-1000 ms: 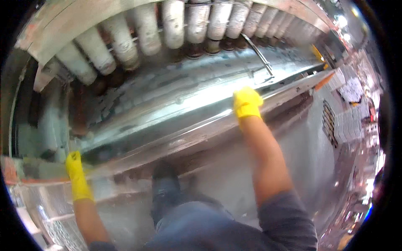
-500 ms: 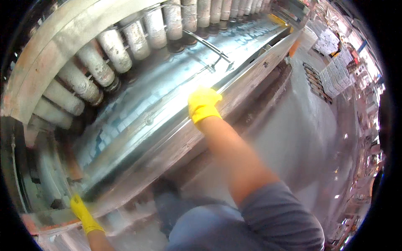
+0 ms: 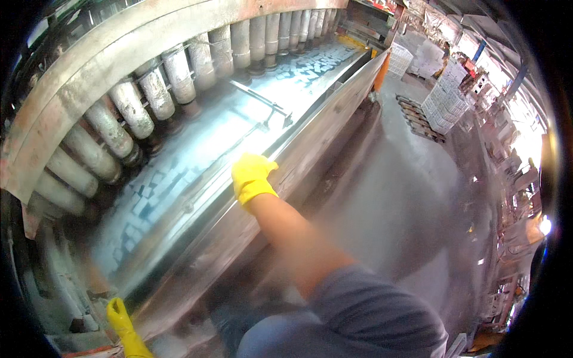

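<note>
My right hand [image 3: 253, 174], in a yellow rubber glove, rests at the rim of a long machine's side wall [image 3: 310, 134]. Its fingers are curled over that edge, with the forearm stretched across the wall's outer face. At the lower left, my left hand [image 3: 121, 319], also in a yellow glove, is beside the near end of the same wall. Its fingers look bent, but whether they hold anything is unclear. Beyond the wall lies a wet, shiny bed [image 3: 209, 140] with pale and dark angular patches. A metal bar bracket [image 3: 261, 98] stands out over it.
A row of grey cylinders [image 3: 156, 98] hangs over the bed beneath a thick curved beam [image 3: 89, 51]. To the right runs grey floor [image 3: 412, 197], with a wooden pallet [image 3: 418, 119] and white stacks [image 3: 444, 110] farther off.
The view has shifted, so the machine sits lower and more to the left. My right hand keeps its place on the rim; my left hand appears slightly lower in the picture.
</note>
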Demonstrator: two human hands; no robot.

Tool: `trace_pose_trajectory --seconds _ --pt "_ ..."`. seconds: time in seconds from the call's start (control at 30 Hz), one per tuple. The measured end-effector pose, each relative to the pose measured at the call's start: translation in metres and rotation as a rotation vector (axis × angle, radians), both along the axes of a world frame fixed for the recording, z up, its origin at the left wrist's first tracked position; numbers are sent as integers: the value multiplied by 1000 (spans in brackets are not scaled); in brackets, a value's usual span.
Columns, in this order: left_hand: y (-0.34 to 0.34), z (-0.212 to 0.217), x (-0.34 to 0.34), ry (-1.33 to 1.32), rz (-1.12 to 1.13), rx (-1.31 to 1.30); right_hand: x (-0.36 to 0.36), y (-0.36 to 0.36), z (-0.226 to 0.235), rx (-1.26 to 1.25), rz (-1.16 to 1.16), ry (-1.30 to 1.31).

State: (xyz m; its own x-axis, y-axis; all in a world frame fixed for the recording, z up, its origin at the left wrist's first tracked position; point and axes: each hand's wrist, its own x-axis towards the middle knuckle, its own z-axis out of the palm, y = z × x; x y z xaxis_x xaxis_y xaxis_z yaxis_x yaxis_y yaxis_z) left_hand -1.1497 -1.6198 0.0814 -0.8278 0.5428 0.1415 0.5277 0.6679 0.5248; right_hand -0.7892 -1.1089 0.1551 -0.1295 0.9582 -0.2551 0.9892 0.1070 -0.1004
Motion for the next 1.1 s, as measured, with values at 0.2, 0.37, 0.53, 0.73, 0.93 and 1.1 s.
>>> trace_pose_trajectory --seconds 0.2,0.37,0.53,0.73,0.93,1.1 --pt "-5 -8 -12 20 20 35 -4 0 4 31 6 -26" --pt "-10 12 -16 -20 37 13 -10 -20 37 13 39 -74" --pt "-10 12 -29 30 28 3 -13 -15 39 96 40 -125" --pt "-4 26 -30 90 43 49 -18 -18 58 66 52 -75" --pt "-18 28 -30 221 77 24 -20 -17 39 83 97 -102" --pt "-10 50 -4 188 172 -28 -12 -27 42 98 247 -188"
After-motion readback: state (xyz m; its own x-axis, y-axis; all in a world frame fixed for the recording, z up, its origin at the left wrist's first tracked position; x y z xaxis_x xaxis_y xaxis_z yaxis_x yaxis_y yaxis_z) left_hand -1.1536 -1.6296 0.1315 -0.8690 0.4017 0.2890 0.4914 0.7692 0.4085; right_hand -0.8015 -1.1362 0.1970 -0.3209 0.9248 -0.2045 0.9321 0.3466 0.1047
